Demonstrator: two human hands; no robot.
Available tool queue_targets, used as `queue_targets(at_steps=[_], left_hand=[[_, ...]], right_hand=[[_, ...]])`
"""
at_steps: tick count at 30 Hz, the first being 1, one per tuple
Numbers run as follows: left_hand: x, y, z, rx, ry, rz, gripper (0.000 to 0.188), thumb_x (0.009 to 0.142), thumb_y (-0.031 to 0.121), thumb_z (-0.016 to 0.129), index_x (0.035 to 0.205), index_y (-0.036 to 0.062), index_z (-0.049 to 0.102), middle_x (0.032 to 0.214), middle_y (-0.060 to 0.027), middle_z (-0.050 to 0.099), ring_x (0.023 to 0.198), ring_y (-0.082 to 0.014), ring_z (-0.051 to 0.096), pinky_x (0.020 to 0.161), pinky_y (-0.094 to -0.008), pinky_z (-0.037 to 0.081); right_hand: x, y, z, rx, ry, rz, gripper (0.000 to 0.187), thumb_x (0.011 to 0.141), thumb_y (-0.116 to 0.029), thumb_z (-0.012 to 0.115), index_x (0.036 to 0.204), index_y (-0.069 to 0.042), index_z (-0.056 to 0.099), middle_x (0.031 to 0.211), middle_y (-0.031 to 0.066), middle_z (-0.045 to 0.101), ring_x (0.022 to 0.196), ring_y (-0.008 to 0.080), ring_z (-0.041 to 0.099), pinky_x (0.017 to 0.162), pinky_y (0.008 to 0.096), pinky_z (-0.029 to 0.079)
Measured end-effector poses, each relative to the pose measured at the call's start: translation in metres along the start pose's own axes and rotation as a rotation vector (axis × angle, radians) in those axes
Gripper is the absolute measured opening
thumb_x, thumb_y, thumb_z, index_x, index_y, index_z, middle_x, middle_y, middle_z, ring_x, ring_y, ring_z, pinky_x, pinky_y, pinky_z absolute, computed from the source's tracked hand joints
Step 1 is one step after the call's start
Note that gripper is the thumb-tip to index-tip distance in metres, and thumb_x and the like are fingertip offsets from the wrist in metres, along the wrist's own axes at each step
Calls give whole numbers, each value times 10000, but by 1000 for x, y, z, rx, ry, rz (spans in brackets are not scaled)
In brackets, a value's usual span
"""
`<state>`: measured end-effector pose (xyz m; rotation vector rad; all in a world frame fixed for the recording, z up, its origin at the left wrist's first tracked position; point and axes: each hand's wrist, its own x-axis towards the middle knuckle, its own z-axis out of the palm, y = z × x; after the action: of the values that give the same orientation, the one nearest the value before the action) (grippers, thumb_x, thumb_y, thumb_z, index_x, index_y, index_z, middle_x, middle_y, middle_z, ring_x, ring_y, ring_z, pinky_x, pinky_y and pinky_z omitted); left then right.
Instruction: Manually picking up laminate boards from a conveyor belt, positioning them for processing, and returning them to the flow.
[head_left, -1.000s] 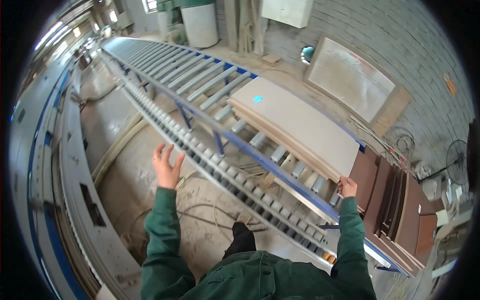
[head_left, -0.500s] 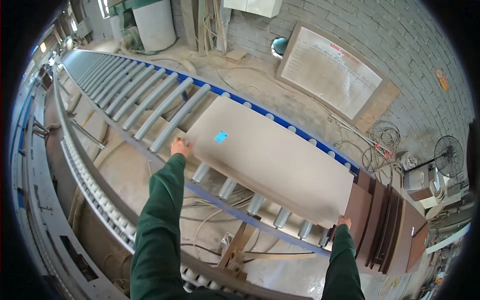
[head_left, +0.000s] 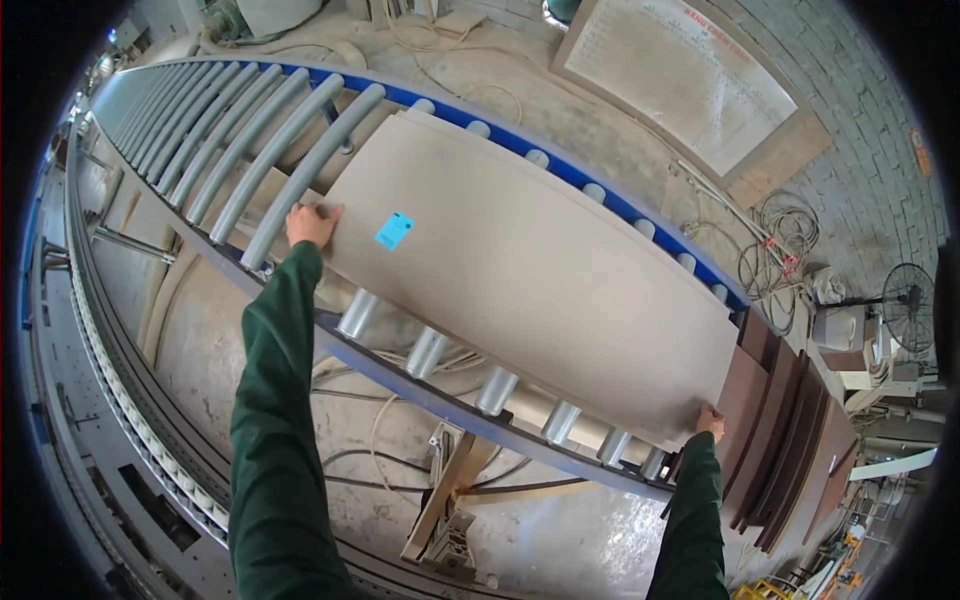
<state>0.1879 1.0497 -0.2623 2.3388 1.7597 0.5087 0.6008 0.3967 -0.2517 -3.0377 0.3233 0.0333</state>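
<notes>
Large, flat, rectangular beige board panel (head_left: 540, 290) with small blue sticker (head_left: 395, 231) lies on blue-framed conveyor with grey metal rollers (head_left: 320, 172), closer to conveyor's far edge than its near edge. Left hand (head_left: 311, 225), fingers bent, touches panel's left end at near corner; can't tell if clamped. Right hand (head_left: 710, 421) clamps panel's near right corner, beside dark brown rectangular panels (head_left: 775, 440).

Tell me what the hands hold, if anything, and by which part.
The pale board, by its two near corners: the left hand at the left one, the right hand at the right one.
</notes>
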Motion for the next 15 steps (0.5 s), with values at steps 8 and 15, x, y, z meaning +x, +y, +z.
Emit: queue_targets(at_steps=[8,15], left_hand=[[-34,-80,-36,-123,-294,-228,654,617,592,533,832,-26,536,854,-197,549,843,-305,518,748,-341,390],[-43,-115,-13,-538,-271,-221,672,679,509,545,993,-81,483,979,-145,524,926,-208,477,803,-285,355]], right_hand=[[-49,70,2,94,-59,-25,500,615,-439,598,869,-11,550,862,151,564,850,298,513,769,385,385],[-69,109,-10,202,-249,184,627,638,-526,530,956,14,537,896,177,564,835,297,536,756,368,399]])
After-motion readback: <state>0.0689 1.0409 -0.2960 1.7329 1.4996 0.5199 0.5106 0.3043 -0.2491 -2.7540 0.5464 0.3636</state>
